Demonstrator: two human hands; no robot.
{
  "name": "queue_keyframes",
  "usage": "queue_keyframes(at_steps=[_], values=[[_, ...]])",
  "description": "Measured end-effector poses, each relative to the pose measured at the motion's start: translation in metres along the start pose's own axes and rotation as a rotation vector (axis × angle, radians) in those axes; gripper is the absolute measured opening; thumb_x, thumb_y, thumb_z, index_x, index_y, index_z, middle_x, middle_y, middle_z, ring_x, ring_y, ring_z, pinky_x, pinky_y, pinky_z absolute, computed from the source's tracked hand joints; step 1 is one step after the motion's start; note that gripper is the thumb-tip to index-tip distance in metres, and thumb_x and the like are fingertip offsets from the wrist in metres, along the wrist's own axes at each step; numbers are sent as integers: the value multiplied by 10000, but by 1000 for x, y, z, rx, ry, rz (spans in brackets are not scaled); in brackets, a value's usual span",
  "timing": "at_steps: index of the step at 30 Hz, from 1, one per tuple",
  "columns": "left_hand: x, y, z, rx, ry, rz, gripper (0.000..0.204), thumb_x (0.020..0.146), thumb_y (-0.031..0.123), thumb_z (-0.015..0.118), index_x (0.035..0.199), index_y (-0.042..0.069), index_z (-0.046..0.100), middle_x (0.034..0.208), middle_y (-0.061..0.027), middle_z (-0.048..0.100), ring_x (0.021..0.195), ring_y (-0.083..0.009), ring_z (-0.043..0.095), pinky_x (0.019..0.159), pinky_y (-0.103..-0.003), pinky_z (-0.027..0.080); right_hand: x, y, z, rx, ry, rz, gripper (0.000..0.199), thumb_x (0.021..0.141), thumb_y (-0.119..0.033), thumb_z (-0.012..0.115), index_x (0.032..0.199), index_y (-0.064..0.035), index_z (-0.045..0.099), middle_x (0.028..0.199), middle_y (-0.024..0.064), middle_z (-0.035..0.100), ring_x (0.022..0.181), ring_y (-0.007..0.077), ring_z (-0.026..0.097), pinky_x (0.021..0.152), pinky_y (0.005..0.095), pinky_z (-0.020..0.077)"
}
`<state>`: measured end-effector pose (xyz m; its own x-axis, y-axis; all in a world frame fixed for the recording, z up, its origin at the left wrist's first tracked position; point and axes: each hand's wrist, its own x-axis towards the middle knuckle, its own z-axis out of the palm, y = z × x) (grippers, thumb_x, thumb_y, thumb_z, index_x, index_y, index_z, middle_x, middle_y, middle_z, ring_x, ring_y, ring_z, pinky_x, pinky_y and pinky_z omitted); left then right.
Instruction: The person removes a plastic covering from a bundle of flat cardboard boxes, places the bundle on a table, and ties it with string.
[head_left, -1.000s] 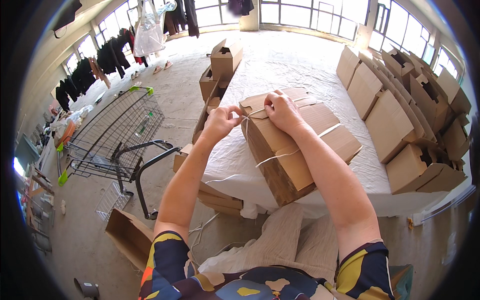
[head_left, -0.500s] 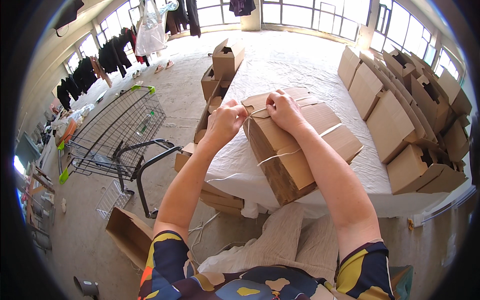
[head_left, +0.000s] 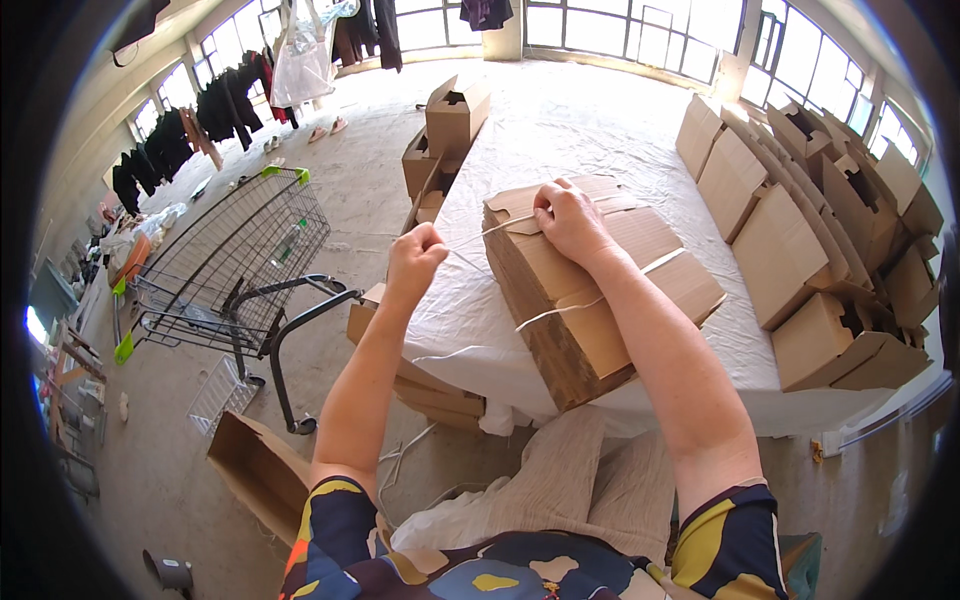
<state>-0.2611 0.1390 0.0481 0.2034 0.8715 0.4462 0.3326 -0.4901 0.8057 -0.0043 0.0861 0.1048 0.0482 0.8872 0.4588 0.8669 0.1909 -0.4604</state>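
Left hand (head_left: 415, 258) fisted, fingers closed on a pale strap (head_left: 478, 234), held off the bundle's left side. Right hand (head_left: 568, 218) pressed on top of the stack of flattened cardboard boxes (head_left: 600, 290), fingers pinching the strap. Stack lies on white-covered surface (head_left: 560, 130); wire cart (head_left: 235, 260) to the left.

A wire trolley (head_left: 235, 262) stands left of the table (head_left: 560, 130), folded cartons (head_left: 800, 210) stacked along its right side.
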Motion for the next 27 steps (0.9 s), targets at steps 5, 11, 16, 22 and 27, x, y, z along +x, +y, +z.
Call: queue_keyframes(at_steps=[5,11,16,22,27], values=[[-17,-27,-41,-408,81,-285,107,773,93,622,709,15,586,575,29,471,552,-93,452,518,-279,370,1,2,3,-4,5,-10,136,909,-183,595,921,-69,669,1071,139,613,1059,357,602,917,472,486],[-34,-56,-85,366,91,-254,116,790,82,629,893,34,652,698,-52,593,699,-204,626,666,-336,511,1,2,4,-1,25,-30,129,909,-168,587,920,-67,667,1064,140,614,1067,359,596,927,475,475],[-58,-20,-53,570,56,71,385,762,20,626,1147,40,624,1266,-136,568,1169,-333,541,1007,-406,443,2,8,6,52,28,-59,115,893,-141,588,917,-68,674,1058,145,616,1068,365,594,932,470,469],[-55,8,-9,521,-144,162,344,823,85,686,1161,34,646,1235,-130,616,1169,-324,561,1009,-397,445,5,19,-22,173,-164,-114,161,836,-40,552,860,-50,712,989,165,658,967,336,632,887,398,493],[-60,-19,-2,853,-325,26,539,929,461,627,1293,63,617,1295,-145,585,1184,-333,555,1013,-433,447,-25,30,-59,137,-173,-146,139,869,-50,577,907,-12,704,951,153,667,894,281,644,851,378,506]])
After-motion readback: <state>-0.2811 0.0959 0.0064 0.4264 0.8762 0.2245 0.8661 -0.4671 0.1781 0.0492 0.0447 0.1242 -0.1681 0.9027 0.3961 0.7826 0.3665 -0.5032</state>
